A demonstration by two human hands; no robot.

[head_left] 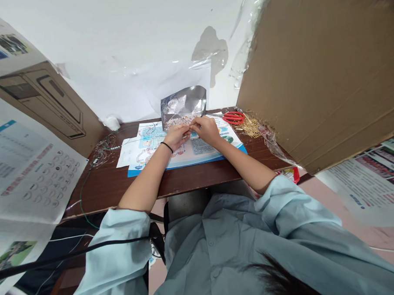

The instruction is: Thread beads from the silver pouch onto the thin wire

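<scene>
Left hand (177,138), right hand (206,129): we're pinching fingers together, can't tell on what; beads (179,121) are probably handling light, slippery, best gripped side-on.

Shows rows of print on the blue-edged sheet (200,154), the left-hand poster (17,151) and the right-hand poster (352,188); too small or blurred to read.

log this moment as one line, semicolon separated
left hand, right hand: fingertips together, held item unclear; silvery bag: open, beads inside; red-handled scissors: right of bag
</scene>
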